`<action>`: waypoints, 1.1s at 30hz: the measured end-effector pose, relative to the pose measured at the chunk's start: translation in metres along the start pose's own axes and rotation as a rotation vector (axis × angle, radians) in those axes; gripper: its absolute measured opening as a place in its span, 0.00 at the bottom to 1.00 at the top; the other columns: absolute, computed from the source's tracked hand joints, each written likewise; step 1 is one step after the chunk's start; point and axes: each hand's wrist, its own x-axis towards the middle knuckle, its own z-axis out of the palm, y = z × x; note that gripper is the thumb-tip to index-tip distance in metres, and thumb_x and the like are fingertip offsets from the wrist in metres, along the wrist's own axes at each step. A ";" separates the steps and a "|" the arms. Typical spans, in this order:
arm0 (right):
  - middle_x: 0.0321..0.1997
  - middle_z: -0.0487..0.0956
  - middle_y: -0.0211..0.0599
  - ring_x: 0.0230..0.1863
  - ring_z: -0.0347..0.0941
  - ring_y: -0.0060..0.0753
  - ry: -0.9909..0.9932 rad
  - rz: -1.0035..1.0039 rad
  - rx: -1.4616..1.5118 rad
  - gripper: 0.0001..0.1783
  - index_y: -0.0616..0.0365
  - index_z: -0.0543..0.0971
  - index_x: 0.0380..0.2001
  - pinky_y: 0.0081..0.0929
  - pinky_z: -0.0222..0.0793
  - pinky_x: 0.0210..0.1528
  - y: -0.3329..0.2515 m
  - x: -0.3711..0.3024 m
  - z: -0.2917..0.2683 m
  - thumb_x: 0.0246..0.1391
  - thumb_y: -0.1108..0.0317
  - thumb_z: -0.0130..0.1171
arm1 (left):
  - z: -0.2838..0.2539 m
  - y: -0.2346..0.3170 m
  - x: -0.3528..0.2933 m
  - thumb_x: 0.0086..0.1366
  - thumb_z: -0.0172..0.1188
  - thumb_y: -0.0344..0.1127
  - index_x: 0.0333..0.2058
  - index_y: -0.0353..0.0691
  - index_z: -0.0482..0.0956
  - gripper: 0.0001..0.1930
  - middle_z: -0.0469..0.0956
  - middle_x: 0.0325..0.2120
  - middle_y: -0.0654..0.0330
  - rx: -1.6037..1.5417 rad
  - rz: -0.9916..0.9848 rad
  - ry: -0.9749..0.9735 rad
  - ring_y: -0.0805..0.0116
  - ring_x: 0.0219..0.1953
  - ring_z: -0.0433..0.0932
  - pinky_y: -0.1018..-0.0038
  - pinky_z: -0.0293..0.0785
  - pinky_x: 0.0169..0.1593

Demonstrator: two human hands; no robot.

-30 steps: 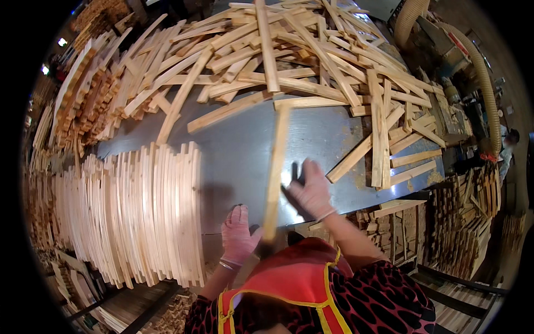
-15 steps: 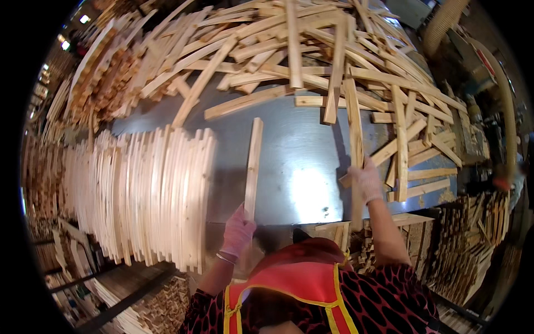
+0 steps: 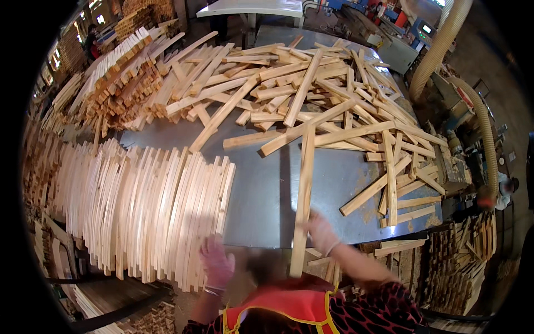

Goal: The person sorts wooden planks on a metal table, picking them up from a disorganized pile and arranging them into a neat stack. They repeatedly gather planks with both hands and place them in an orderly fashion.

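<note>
My right hand [image 3: 322,232], in a pale glove, grips a long square-edged wooden strip [image 3: 305,181] near its lower part. The strip stands lengthwise over the metal table [image 3: 257,195], its far end by the loose pile. At the right end of a tight row of pale wooden strips [image 3: 161,211] is my left hand [image 3: 216,261], in a pinkish glove. Its fingers are spread against the near part of the row, and no separate strip shows in them.
A jumbled pile of wooden strips [image 3: 300,94] covers the table's far and right parts. Stacked strips [image 3: 119,83] stand at far left. A ribbed hose [image 3: 439,50] and machinery flank the right side. More stacked wood [image 3: 461,261] sits below the table's right edge.
My left hand has moved left and let go of its strip, which no longer stands apart from the row. My right hand has brought its strip leftward. The view has tilted up.
</note>
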 end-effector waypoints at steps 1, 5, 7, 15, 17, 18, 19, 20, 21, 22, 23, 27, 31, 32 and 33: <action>0.57 0.83 0.47 0.52 0.80 0.50 0.206 -0.461 -0.538 0.22 0.61 0.78 0.60 0.39 0.79 0.56 -0.044 0.030 -0.030 0.63 0.74 0.61 | 0.007 0.003 -0.008 0.57 0.67 0.42 0.70 0.35 0.65 0.43 0.65 0.69 0.44 -0.031 0.038 0.032 0.41 0.71 0.62 0.45 0.56 0.73; 0.50 0.83 0.48 0.50 0.81 0.51 0.641 -0.499 -0.352 0.15 0.57 0.80 0.54 0.44 0.78 0.51 -0.184 0.145 -0.152 0.65 0.66 0.61 | 0.004 0.055 0.000 0.56 0.66 0.44 0.66 0.36 0.71 0.38 0.70 0.64 0.47 -0.183 0.206 -0.098 0.42 0.69 0.65 0.45 0.61 0.69; 0.49 0.84 0.46 0.49 0.82 0.47 0.669 -0.346 -0.190 0.22 0.55 0.77 0.59 0.43 0.78 0.54 -0.188 0.183 -0.165 0.67 0.58 0.61 | 0.011 0.073 0.002 0.55 0.67 0.43 0.63 0.37 0.73 0.37 0.73 0.62 0.48 -0.235 0.246 -0.140 0.43 0.68 0.68 0.46 0.63 0.68; 0.54 0.84 0.42 0.65 0.74 0.46 0.490 -0.802 -1.292 0.24 0.48 0.77 0.61 0.47 0.63 0.68 -0.116 0.289 -0.087 0.61 0.65 0.57 | 0.016 0.112 0.022 0.56 0.71 0.46 0.67 0.39 0.69 0.41 0.72 0.63 0.48 -0.123 0.139 -0.363 0.45 0.67 0.69 0.48 0.63 0.68; 0.56 0.83 0.40 0.62 0.75 0.47 0.300 -0.586 -1.347 0.20 0.47 0.79 0.56 0.46 0.62 0.69 -0.143 0.292 -0.096 0.60 0.66 0.56 | 0.015 0.118 0.031 0.56 0.71 0.47 0.68 0.39 0.68 0.42 0.70 0.64 0.48 -0.119 0.094 -0.357 0.45 0.68 0.68 0.47 0.62 0.68; 0.58 0.82 0.39 0.61 0.76 0.47 0.202 -0.469 -1.372 0.19 0.46 0.80 0.54 0.45 0.62 0.70 -0.149 0.290 -0.100 0.60 0.67 0.55 | 0.013 0.123 0.036 0.56 0.72 0.47 0.68 0.39 0.68 0.43 0.70 0.64 0.48 -0.064 0.098 -0.312 0.46 0.68 0.68 0.46 0.62 0.68; 0.51 0.84 0.36 0.58 0.76 0.45 0.167 -0.540 -1.426 0.16 0.44 0.81 0.50 0.44 0.64 0.67 -0.150 0.283 -0.095 0.59 0.65 0.57 | 0.012 0.130 0.042 0.55 0.72 0.47 0.68 0.39 0.68 0.43 0.70 0.64 0.48 -0.019 0.104 -0.264 0.46 0.68 0.68 0.46 0.62 0.68; 0.44 0.84 0.33 0.56 0.77 0.44 0.070 -0.569 -1.489 0.12 0.42 0.82 0.45 0.44 0.67 0.62 -0.142 0.264 -0.086 0.58 0.65 0.57 | 0.010 0.138 0.049 0.55 0.73 0.48 0.68 0.39 0.68 0.43 0.70 0.63 0.49 0.026 0.113 -0.217 0.46 0.68 0.67 0.45 0.62 0.68; 0.41 0.82 0.36 0.53 0.78 0.45 0.038 -0.922 -1.389 0.10 0.47 0.82 0.40 0.43 0.69 0.58 -0.122 0.239 -0.082 0.54 0.65 0.59 | 0.005 0.146 0.058 0.55 0.73 0.47 0.68 0.39 0.67 0.43 0.70 0.63 0.48 0.007 0.109 -0.200 0.46 0.68 0.67 0.45 0.62 0.68; 0.43 0.83 0.38 0.54 0.78 0.47 0.015 -0.851 -1.286 0.14 0.49 0.82 0.43 0.43 0.69 0.60 -0.119 0.213 -0.083 0.53 0.64 0.60 | -0.001 0.155 0.067 0.55 0.73 0.47 0.68 0.38 0.67 0.44 0.70 0.63 0.48 -0.011 0.103 -0.190 0.46 0.67 0.67 0.45 0.62 0.67; 0.45 0.83 0.41 0.56 0.77 0.49 -0.006 -0.787 -1.181 0.17 0.52 0.82 0.46 0.44 0.69 0.62 -0.131 0.184 -0.086 0.51 0.64 0.62 | -0.004 0.159 0.075 0.55 0.73 0.47 0.68 0.38 0.67 0.44 0.70 0.63 0.48 -0.027 0.092 -0.175 0.46 0.67 0.67 0.45 0.62 0.67; 0.56 0.81 0.45 0.59 0.75 0.52 0.845 -0.392 -0.483 0.28 0.63 0.79 0.52 0.46 0.67 0.66 -0.045 0.190 -0.135 0.52 0.58 0.71 | 0.028 0.159 0.085 0.54 0.74 0.49 0.68 0.37 0.66 0.46 0.73 0.59 0.50 0.006 0.050 -0.232 0.48 0.62 0.71 0.47 0.66 0.65; 0.41 0.82 0.40 0.43 0.80 0.43 0.917 0.112 0.372 0.23 0.64 0.78 0.48 0.40 0.78 0.49 0.010 0.233 -0.158 0.56 0.60 0.73 | 0.054 0.138 0.073 0.55 0.75 0.48 0.70 0.37 0.66 0.47 0.79 0.49 0.51 -0.045 0.055 -0.374 0.52 0.48 0.79 0.53 0.75 0.56; 0.39 0.82 0.39 0.40 0.80 0.40 0.723 0.146 0.677 0.21 0.62 0.78 0.48 0.37 0.79 0.45 0.009 0.241 -0.165 0.56 0.62 0.72 | 0.056 0.133 0.068 0.56 0.74 0.47 0.71 0.37 0.66 0.47 0.81 0.46 0.51 -0.064 0.068 -0.407 0.53 0.44 0.81 0.56 0.78 0.53; 0.37 0.81 0.38 0.38 0.79 0.37 0.506 0.186 0.970 0.20 0.61 0.78 0.48 0.35 0.80 0.42 0.002 0.238 -0.159 0.56 0.64 0.72 | 0.054 0.124 0.060 0.59 0.72 0.44 0.70 0.38 0.68 0.43 0.81 0.44 0.52 -0.258 0.004 -0.397 0.55 0.42 0.81 0.58 0.78 0.49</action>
